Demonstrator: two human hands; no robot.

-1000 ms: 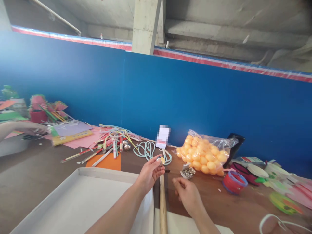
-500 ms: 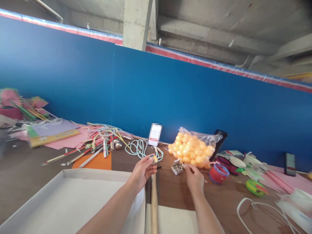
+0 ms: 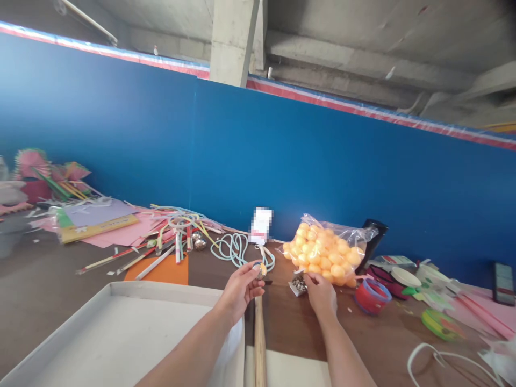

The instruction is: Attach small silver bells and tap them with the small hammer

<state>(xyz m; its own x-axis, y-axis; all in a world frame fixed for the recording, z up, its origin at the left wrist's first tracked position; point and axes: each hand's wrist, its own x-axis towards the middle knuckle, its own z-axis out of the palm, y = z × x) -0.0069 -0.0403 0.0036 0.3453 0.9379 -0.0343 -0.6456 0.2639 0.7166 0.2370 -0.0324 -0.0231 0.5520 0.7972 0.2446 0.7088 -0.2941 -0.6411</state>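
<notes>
My left hand [image 3: 238,292] is closed around a shiny metallic ball [image 3: 262,271], pinched between thumb and fingers above the table. To its right, my right hand [image 3: 323,296] has its fingertips drawn together at the edge of a small white box [image 3: 297,286]. Tiny metal pieces fill that box, too small to name surely. Whatever may be between the right fingertips is hidden. A coiled pale blue cord [image 3: 231,248] lies just beyond the left hand. Behind the right hand sits a clear bag of orange balls [image 3: 322,252]. Below the left hand a wooden stick [image 3: 260,344] points toward me.
A white tray [image 3: 108,301] takes up the front left. Two silver balls [image 3: 199,242], straws and coloured paper [image 3: 121,228] clutter the back left. At right stand a red and blue tape roll [image 3: 373,295], a green tape roll [image 3: 439,324] and a white cable [image 3: 435,352]. A blue partition [image 3: 282,150] rises behind.
The whole view has shifted slightly, so the table things appear farther right. My left hand still holds the ball, and my right fingertips remain at the small box.
</notes>
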